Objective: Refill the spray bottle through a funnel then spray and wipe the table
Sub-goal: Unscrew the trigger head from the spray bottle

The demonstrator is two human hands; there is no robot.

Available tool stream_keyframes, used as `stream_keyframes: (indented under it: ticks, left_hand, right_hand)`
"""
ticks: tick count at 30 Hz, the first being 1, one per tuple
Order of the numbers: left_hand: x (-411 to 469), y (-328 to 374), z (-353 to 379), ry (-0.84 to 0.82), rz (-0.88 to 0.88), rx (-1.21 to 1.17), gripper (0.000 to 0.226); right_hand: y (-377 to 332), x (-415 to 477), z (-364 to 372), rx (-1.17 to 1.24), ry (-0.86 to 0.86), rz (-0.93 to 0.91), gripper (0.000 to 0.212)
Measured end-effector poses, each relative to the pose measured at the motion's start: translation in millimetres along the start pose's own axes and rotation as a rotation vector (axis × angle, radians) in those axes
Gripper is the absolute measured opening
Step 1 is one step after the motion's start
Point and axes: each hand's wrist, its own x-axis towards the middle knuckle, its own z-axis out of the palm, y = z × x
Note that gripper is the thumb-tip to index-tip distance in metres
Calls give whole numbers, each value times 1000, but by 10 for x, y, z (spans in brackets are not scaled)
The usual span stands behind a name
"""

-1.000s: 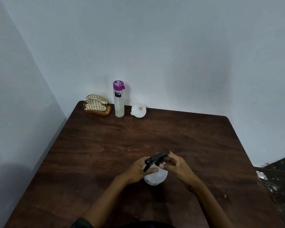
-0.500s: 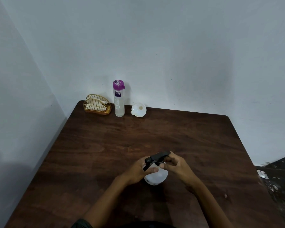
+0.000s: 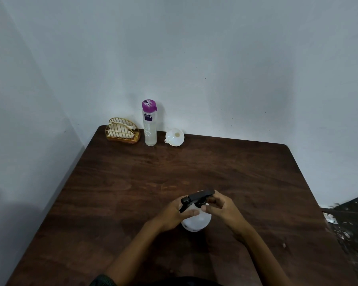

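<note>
The left hand (image 3: 175,213) grips the spray bottle (image 3: 196,219) to steady it on the table (image 3: 246,182); the right hand (image 3: 220,207) pinches the black spray head (image 3: 196,198), apparently to unscrew it.

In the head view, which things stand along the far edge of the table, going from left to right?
gold wire napkin holder → clear bottle with purple cap → white funnel
</note>
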Motion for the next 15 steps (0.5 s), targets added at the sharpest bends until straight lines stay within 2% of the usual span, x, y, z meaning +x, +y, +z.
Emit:
stream_keyframes:
  ticks: [4, 7, 10, 13, 15]
  left_hand:
    - [11, -33, 2, 10, -18, 9, 64]
    - [-14, 9, 1, 6, -21, 5, 48]
    - [-18, 28, -4, 5, 0, 8, 37]
    - [-10, 2, -8, 16, -8, 13, 46]
    - [-10, 3, -3, 15, -16, 7, 56]
  right_hand:
    - [-28, 27, 62, 40, 65, -26, 37]
    - [-38, 27, 41, 6, 42, -46, 27]
    - [-3, -8, -10, -16, 7, -36, 26]
    - [22, -18, -17, 10, -6, 4, 28]
    - [5, -5, 15, 11, 7, 20, 40]
